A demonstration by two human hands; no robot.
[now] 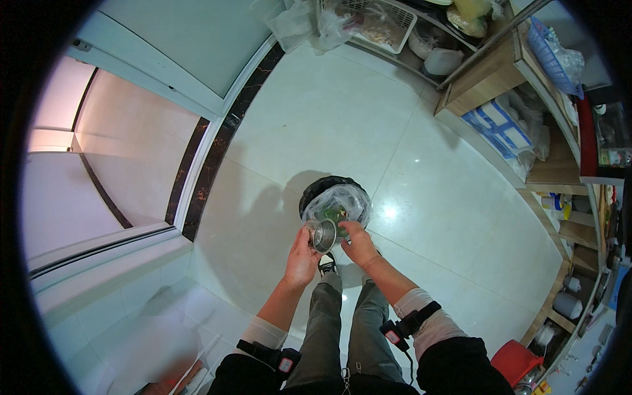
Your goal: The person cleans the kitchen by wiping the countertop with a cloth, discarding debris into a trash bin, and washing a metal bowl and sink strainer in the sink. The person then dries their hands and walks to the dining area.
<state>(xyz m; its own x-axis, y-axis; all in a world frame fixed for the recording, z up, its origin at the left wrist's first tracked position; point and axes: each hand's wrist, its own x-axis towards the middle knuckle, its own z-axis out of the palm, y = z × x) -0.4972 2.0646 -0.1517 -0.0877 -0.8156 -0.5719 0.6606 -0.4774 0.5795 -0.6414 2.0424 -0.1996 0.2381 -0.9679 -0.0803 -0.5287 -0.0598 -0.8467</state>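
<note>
My left hand grips a small round metal cup, which looks like a sink strainer. The cup is tilted, so its hollow inside faces up at me. To its right is my right hand, fingers curled and apart, with nothing visible in it. Whether its fingertips touch the cup's rim I cannot tell. Both hands are over the near side of a waste bin lined with a black bag. A clear plastic bag lies in its mouth, with green leafy scraps in it.
Shelving with bagged goods runs along the right. A white basket stands at the top. On the left are a sliding door frame and a black stone threshold. A red container sits lower right. My shoe is close to the bin.
</note>
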